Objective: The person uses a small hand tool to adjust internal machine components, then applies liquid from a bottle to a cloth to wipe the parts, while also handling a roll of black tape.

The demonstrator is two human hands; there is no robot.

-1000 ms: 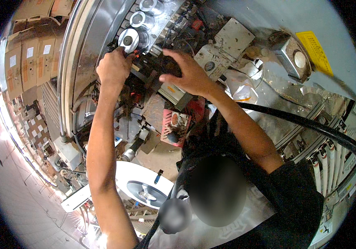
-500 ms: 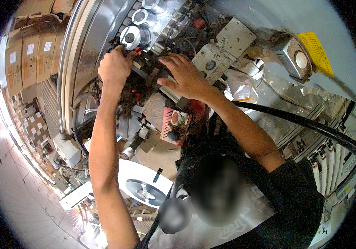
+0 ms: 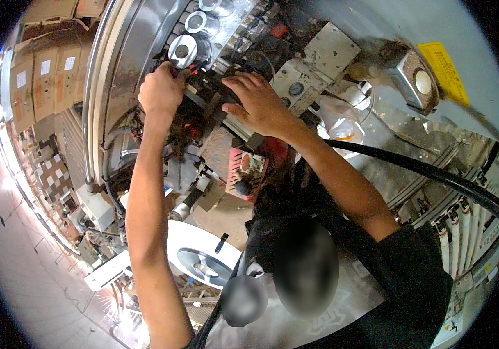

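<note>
"Several cardboard boxes (image 3: 46,84) at far left. Next?"

"Left hand (image 3: 161,96), fingers bunched together just beside the round metal roller (image 3: 182,51). Impossible to say whether clamped on anything, because of the hidden fingertips."

"And the roller?"

"Just beyond that hand, next to dark machine parts (image 3: 203,119), with a dark centre in a bright face. Probably heavy and stiff, hardly fragile, perhaps slippery along the smooth side. By shape, best held around the rim."

"Further right?"

"Right hand (image 3: 258,107), thumb and fingers apart, nothing visible between. Near the fingers, a pale metal housing (image 3: 312,81) with a round gauge (image 3: 296,88)."

"Beyond?"

"Black hose (image 3: 412,161), then a yellow label (image 3: 444,72) on a grey panel."
</note>
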